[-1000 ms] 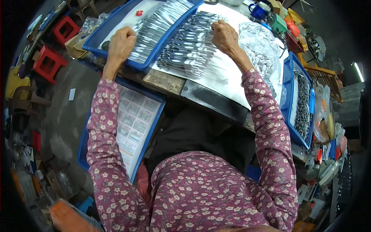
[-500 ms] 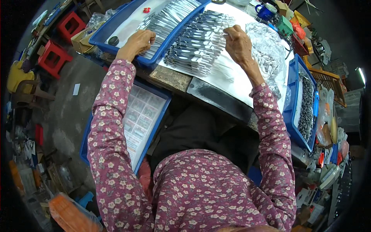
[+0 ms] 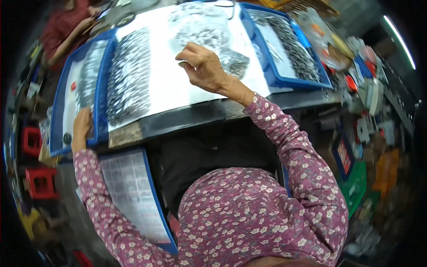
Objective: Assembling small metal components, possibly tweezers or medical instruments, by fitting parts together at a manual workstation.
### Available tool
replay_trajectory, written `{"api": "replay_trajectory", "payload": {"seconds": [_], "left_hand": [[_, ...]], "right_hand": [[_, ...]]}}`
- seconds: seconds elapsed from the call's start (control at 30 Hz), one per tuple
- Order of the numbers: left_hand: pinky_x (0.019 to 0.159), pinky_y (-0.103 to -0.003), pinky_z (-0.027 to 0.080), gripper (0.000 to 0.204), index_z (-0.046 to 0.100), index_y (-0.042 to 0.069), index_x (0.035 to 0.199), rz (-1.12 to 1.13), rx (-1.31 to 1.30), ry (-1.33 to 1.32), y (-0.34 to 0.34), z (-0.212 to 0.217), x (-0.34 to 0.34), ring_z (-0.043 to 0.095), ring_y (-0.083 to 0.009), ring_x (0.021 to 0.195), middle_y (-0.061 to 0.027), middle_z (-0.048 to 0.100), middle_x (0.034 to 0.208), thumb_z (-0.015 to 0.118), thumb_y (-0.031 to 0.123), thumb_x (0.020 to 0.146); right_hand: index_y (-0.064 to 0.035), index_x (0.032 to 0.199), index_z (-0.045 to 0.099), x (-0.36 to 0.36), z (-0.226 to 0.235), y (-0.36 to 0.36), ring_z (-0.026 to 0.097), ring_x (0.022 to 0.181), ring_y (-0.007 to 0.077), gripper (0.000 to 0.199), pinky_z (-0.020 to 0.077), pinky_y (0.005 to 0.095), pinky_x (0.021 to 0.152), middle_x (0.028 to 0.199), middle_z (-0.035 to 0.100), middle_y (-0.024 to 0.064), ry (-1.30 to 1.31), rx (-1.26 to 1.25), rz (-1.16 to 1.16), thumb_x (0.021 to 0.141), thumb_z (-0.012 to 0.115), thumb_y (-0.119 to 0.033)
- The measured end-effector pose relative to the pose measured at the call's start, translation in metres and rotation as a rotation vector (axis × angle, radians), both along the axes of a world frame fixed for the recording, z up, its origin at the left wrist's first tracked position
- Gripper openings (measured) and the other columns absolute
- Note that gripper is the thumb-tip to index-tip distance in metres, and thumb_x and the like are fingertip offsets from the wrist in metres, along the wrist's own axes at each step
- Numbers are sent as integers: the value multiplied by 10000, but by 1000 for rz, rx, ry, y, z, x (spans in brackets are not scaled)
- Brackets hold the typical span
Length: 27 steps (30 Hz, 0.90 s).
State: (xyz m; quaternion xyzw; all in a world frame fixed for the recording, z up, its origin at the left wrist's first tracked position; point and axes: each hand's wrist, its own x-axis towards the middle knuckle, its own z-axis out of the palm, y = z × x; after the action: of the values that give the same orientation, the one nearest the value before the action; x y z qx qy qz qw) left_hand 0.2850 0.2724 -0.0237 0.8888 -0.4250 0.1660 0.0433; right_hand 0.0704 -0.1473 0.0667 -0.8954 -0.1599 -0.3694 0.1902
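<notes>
While the right hand (image 3: 205,70) curls above flat sheeting (image 3: 164,84), fingers (image 3: 187,54) parted, the left hand (image 3: 81,129) blurs beyond telling.

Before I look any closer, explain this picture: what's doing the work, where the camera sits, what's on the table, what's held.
No machine here, just a person's bare hands. The camera is worn on the head, looking down, so the picture's left is the person's left. On the table are a white sheet, rows of small pieces, a plastic bag, a left blue tray and a right blue tray. The left hand reaches over the left tray's near edge; the right hand is above the sheet. Whether either holds anything is unclear.
</notes>
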Motion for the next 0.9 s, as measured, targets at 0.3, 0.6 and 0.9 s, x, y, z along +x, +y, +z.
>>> {"api": "replay_trajectory", "payload": {"seconds": [0.3, 0.6, 0.9], "left_hand": [[695, -420, 449, 326, 480, -21, 1106, 141, 206, 9, 18, 0, 1, 546, -359, 896, -201, 564, 1010, 459, -17, 781], [694, -403, 438, 254, 506, -14, 1090, 276, -166, -80, -20, 32, -24, 558, -332, 753, -186, 586, 836, 408, 121, 898], [702, -345, 432, 185, 542, 4, 908, 512, -545, -71, -49, 73, -64, 551, -272, 740, -131, 576, 806, 458, 165, 872]], "right_hand": [[-16, 838, 587, -35, 14, -92, 578, 616, 202, 109, 460, 275, 545, 755, 577, 87, -21, 9, -229, 729, 595, -12], [-27, 799, 629, -35, -10, -277, 600, 758, 388, 227, 479, 445, 696, 802, 620, 199, 402, -6, -695, 654, 510, -155], [-18, 866, 541, -47, -41, -274, 564, 893, 373, 155, 429, 456, 751, 875, 598, 181, 576, -147, -855, 771, 498, -134]]}}
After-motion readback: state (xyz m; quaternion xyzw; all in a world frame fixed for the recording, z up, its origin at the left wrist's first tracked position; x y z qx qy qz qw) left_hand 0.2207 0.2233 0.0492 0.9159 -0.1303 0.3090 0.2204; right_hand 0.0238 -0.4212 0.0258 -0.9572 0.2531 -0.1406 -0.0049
